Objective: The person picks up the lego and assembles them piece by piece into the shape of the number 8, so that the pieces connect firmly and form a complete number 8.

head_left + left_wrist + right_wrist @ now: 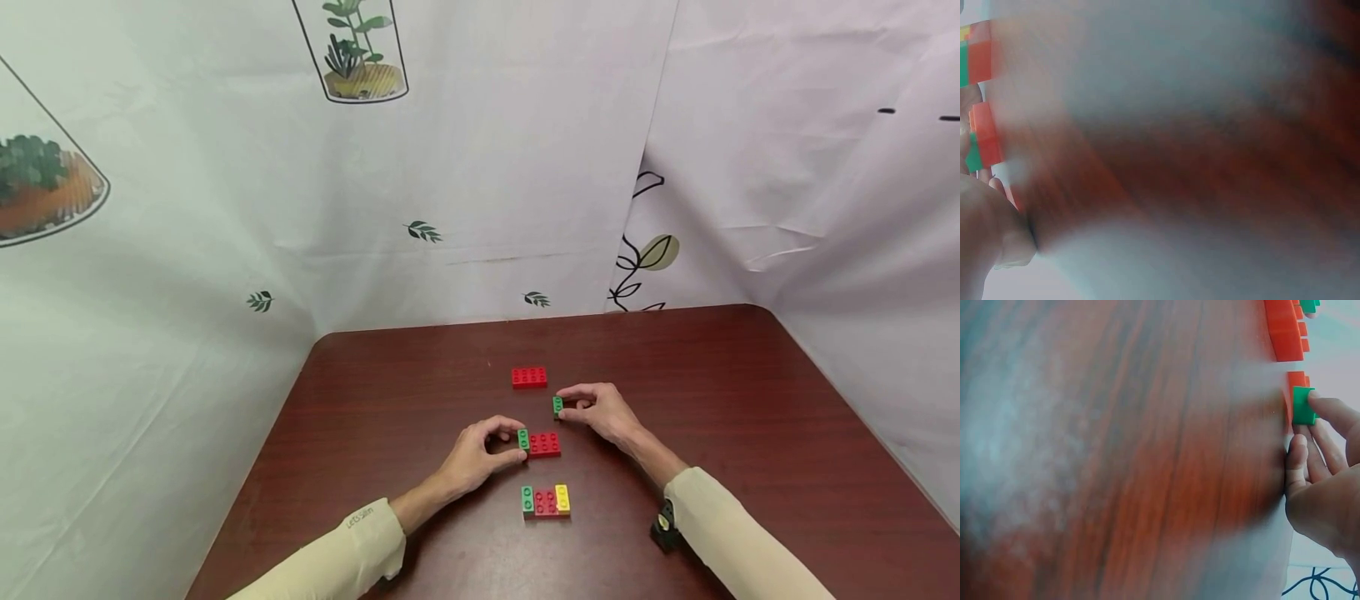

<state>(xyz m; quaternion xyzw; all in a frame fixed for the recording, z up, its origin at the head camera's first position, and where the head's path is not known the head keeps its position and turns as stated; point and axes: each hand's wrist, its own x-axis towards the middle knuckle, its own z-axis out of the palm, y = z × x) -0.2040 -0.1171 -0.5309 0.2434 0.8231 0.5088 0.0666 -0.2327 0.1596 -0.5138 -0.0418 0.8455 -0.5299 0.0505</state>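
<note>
My left hand (474,457) pinches a green toy building brick (522,440) between thumb and fingers. This green brick sits on the left end of a red brick (546,445), whose other studs are bare. Farther right, my right hand (604,413) holds a second small green brick (557,407) between thumb and forefinger. In the right wrist view that green brick (1303,405) appears in front of part of a red brick (1296,378). At the edge of the left wrist view, the left hand (991,225) is partly cut off.
Nearer me lies a red brick (546,502) topped by a green brick (527,501) at left and a yellow brick (562,498) at right. A bare red brick (529,377) lies farther back on the brown table (420,375). White printed sheets (480,167) hang around it.
</note>
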